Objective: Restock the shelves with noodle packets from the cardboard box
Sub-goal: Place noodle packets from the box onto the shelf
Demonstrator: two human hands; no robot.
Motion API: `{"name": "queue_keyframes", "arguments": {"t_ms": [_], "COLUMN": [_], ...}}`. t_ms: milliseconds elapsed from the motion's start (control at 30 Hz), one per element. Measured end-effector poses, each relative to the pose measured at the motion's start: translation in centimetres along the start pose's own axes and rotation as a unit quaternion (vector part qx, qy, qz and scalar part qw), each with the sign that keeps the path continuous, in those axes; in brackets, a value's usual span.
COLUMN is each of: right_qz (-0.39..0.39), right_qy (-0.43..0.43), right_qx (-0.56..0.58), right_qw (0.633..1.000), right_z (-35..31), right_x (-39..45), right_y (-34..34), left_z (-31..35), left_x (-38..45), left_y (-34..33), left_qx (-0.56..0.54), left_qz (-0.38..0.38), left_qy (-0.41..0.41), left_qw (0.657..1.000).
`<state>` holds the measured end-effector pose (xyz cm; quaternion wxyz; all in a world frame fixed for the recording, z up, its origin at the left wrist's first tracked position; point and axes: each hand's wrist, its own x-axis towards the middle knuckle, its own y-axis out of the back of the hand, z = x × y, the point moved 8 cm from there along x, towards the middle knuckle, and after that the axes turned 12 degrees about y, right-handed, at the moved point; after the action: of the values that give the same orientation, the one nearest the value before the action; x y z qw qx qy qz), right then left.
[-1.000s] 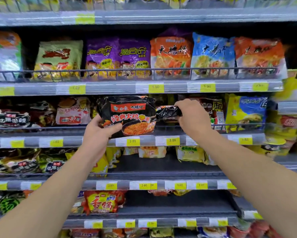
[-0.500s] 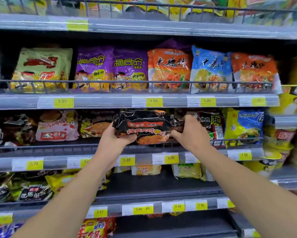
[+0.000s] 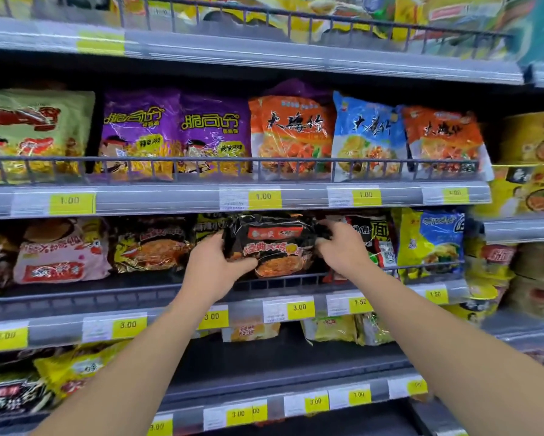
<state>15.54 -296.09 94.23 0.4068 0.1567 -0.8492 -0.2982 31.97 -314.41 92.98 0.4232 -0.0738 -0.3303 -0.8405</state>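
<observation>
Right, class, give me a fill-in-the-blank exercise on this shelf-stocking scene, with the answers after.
1. Both hands hold a ____ noodle packet.
2. The left hand grips the packet's ____ edge.
3. The price tag below the packet reads ____.
4. The two purple packets stand on the shelf ____ the held packet.

Answers: black; left; 3.00; above

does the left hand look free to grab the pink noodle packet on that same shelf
Probably not yet: the left hand grips the black noodle packet together with the right hand. The pink packet itself sits unobstructed.
</observation>
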Motion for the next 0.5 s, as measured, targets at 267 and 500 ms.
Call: {"name": "queue_keyframes", "arguments": {"t_ms": [267, 500], "right_qz": [0.027, -0.054], "right_qy": [0.001, -0.024], "right_qx": [0.053, 0.107], "right_qw": [0.998, 0.993], "right_z": [0.2, 0.5], "right_x": [0.6, 0.0], "right_y": [-0.2, -0.8], "left_z": [-0.6, 0.0], "left_x": [0.7, 0.7], "left_y": [-2.0, -2.6], "left_qx": [0.076, -0.024], "left_qz": [-0.046, -0.164], "left_qy": [0.054, 0.073], "left_qw": [0.995, 0.984]}}
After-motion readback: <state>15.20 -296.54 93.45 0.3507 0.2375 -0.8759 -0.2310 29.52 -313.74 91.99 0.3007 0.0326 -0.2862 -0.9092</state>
